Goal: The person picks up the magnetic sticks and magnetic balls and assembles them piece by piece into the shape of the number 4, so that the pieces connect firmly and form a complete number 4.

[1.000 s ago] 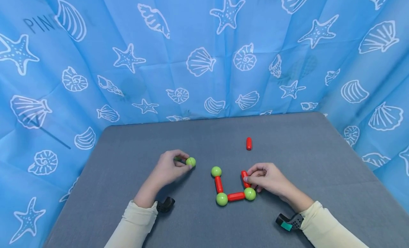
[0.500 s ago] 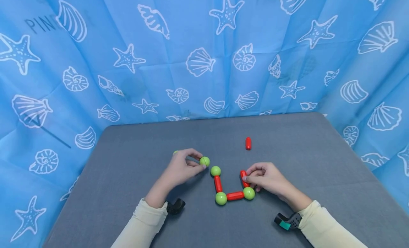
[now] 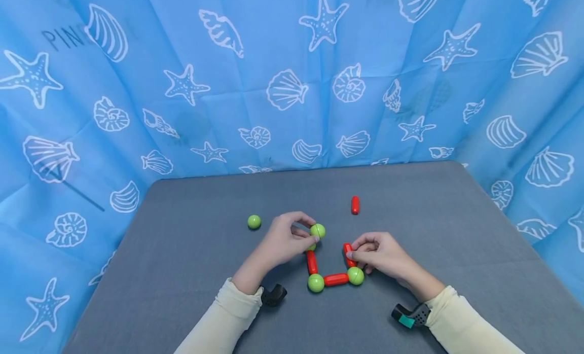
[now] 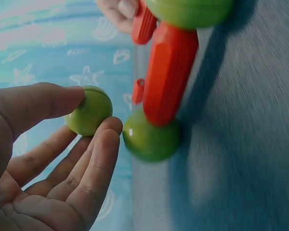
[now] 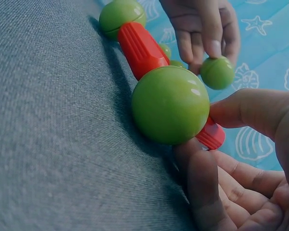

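Note:
My left hand (image 3: 287, 242) pinches a green ball (image 3: 318, 231) between thumb and fingers. In the left wrist view this held ball (image 4: 90, 111) is above the table, beside the ball (image 4: 151, 138) at the left end of a joined chain. That chain forms a U: red rods (image 3: 336, 279) linked by green balls, with one ball (image 3: 316, 283) at the near left corner and another (image 3: 356, 276) at the near right. My right hand (image 3: 380, 255) pinches the red rod (image 3: 349, 254) that rises from the near right ball. The right wrist view shows this rod partly hidden behind the ball (image 5: 171, 105).
A loose green ball (image 3: 254, 221) lies left of the left hand's fingers. Farther back lies a loose red rod (image 3: 355, 205). The grey cloth-covered table (image 3: 205, 202) ends at a blue curtain (image 3: 283, 49) with white shell prints.
My left hand has carried its ball rightward to the left arm's end ball, uncovering the loose ball behind it. The right hand keeps its grip on the rod, nearly still.

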Available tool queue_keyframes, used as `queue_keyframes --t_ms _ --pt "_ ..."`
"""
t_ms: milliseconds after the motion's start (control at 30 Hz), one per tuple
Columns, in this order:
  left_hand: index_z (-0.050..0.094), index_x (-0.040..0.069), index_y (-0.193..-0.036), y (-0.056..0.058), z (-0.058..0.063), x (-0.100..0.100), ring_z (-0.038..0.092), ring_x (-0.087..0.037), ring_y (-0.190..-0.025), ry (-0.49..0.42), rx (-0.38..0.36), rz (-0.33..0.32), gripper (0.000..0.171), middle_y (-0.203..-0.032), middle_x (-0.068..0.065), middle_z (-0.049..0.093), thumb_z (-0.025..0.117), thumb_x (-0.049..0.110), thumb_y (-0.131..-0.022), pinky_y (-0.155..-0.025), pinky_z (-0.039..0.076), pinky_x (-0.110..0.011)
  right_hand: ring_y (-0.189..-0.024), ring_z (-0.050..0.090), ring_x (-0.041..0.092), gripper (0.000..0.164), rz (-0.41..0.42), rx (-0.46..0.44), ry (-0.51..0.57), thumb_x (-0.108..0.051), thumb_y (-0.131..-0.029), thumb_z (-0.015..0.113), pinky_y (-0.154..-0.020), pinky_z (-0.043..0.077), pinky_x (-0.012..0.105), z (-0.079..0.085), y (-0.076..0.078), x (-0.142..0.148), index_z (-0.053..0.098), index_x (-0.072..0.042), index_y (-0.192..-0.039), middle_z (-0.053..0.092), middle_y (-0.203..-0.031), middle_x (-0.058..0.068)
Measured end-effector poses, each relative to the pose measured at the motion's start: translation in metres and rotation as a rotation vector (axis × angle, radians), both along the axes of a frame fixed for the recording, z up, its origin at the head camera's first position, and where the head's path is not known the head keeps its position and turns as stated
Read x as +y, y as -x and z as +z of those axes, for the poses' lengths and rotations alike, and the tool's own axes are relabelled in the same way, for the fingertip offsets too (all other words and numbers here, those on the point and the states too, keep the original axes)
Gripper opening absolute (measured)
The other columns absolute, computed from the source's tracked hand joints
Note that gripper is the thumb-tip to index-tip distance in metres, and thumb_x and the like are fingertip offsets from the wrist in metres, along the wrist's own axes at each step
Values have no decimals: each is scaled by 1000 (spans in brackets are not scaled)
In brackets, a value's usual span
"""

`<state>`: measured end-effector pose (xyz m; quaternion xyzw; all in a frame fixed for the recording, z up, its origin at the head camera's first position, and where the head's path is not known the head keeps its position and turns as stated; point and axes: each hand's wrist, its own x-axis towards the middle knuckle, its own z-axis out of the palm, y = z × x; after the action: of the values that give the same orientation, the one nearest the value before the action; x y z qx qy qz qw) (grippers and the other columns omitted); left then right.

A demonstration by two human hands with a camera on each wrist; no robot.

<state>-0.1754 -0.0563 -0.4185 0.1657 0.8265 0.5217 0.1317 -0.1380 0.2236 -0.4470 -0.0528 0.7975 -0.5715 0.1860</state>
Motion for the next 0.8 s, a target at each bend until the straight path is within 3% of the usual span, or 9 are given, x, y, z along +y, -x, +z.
queue_keyframes --t_ms 333,800 --pt "75 20 -118 4 -4 27 73 -7 -94 -10 30 -30 25 -125 2 69 83 18 -94 -79 64 -27 -71 70 14 31 2 2 -1 -16 -97 77 -61 60 32 -1 1 0 68 8 -115 79 -91 10" --pt "74 17 -119 6 -10 47 71 -3 -91 15 40 -88 25 -122 2 69 82 17 -95 -78 61 -22 -73 70 14 30 19 17 15 -16 -98 75 -60 60 32 -2 0 2 67 8 -115 78 -92 11"
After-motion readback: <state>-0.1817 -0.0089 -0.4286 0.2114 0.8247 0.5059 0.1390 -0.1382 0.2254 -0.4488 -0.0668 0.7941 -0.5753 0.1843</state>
